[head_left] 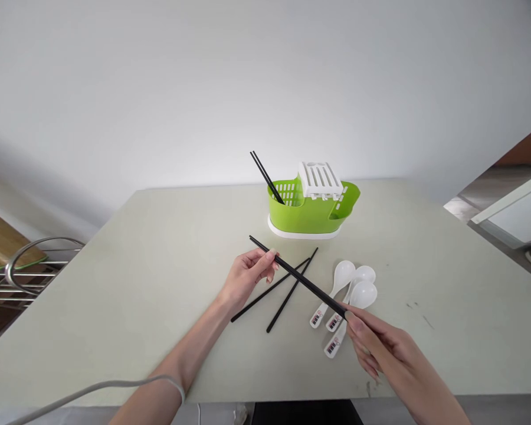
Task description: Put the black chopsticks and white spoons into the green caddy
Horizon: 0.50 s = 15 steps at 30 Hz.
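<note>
A pair of black chopsticks (307, 283) is held side by side between both hands above the table. My left hand (250, 271) pinches the pair near its thin far end. The thick near end is gripped by the thumb and fingers of my right hand (376, 342). Below them, two more black chopsticks (287, 304) lie crossed on the tabletop. Three white spoons (345, 274) with labels on their handles lie close to my right hand, partly overlapping. Behind stands a green cutlery holder (307, 218) with a white slotted top; two black chopsticks (265, 174) lean in its left compartment.
The pale table (159, 248) backs onto a white wall (203, 88). Off its left edge is a metal wire rack (30, 274) with a wooden board (4, 236). A grey cable (101, 386) crosses my left forearm.
</note>
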{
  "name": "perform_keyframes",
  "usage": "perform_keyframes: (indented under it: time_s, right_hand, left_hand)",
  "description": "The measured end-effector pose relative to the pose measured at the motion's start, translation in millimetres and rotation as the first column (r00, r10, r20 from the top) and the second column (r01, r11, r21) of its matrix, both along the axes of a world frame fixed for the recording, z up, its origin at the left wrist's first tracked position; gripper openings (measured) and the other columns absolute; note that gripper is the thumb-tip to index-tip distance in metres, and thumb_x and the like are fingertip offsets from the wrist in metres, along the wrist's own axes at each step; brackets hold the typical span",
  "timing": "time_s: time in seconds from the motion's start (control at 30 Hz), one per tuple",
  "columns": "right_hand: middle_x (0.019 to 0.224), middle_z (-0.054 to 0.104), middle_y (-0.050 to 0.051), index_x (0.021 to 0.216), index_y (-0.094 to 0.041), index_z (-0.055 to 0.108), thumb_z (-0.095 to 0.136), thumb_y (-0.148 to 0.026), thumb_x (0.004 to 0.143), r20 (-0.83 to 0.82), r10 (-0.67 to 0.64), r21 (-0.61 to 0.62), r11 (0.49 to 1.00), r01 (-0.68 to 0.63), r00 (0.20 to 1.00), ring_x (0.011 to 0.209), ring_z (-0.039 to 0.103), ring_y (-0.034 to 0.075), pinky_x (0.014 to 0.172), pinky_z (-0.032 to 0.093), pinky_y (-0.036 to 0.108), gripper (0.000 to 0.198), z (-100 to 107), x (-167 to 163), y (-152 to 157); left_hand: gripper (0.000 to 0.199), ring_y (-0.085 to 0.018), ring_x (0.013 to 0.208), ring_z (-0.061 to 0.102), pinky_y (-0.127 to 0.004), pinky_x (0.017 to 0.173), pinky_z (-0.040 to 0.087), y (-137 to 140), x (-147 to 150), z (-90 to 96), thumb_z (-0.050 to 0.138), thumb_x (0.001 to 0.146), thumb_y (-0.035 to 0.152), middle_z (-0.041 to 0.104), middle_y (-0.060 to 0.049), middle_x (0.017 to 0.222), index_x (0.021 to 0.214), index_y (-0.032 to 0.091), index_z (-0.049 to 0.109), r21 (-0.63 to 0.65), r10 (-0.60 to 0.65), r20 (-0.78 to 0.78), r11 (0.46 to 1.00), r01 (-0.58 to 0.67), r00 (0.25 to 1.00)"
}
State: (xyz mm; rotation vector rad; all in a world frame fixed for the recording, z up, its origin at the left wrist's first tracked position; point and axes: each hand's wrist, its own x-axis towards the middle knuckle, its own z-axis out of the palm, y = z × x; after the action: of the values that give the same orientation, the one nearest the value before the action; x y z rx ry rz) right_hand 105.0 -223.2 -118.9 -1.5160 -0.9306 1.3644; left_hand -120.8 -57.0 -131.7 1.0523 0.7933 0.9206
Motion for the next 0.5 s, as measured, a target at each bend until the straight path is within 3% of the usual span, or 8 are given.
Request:
perform_keyframes:
  time_s: [0.13, 0.3, 0.5]
  right_hand:
    - [0.069, 0.032, -0.004, 0.138, -0.02, 0.071, 0.058, -0.068, 0.096, 0.023, -0.01, -0.01, 1.0, 0.011, 1.0, 0.061, 0.031, 0.014, 0.055, 0.037, 0.029, 0.065, 3.0, 1.3, -1.5]
    - [0.072, 0.049, -0.001, 0.14, -0.022, 0.069, 0.055, -0.065, 0.1, 0.057, 0.015, 0.047, 0.999, -0.018, 0.998, 0.06, 0.04, 0.014, 0.059, 0.042, 0.03, 0.06, 8.3, 5.0, -1.5]
    - [0.074, 0.058, 0.0, 0.144, -0.025, 0.064, 0.062, -0.064, 0.096, 0.149, -0.068, 0.147, 0.988, 0.046, 0.987, 0.062, 0.05, 0.017, 0.063, 0.046, 0.032, 0.062, -4.7, 39.5, -3.8]
  left_hand:
    - [0.041, -0.008, 0.055, 0.05, -0.027, 0.062, 0.042, -0.2, 0.6, 0.4, 0.084, 0.082, 0.053, 0.067, -0.002, 0.072, 0.074, 0.015, 0.072, 0.009, 0.013, -0.028, 1.0, -0.013, 1.0]
    - [0.041, -0.007, 0.055, 0.048, -0.026, 0.06, 0.041, 1.6, 0.2, -0.8, 0.085, 0.081, 0.052, 0.066, -0.002, 0.07, 0.073, 0.014, 0.072, -0.01, 0.056, -0.002, 0.998, -0.056, 0.998]
    - [0.037, -0.004, 0.054, 0.043, -0.022, 0.051, 0.037, 17.9, -12.5, 2.7, 0.09, 0.076, 0.045, 0.061, 0.0, 0.069, 0.082, 0.012, 0.076, -0.03, 0.244, 0.148, 0.97, -0.242, 0.958]
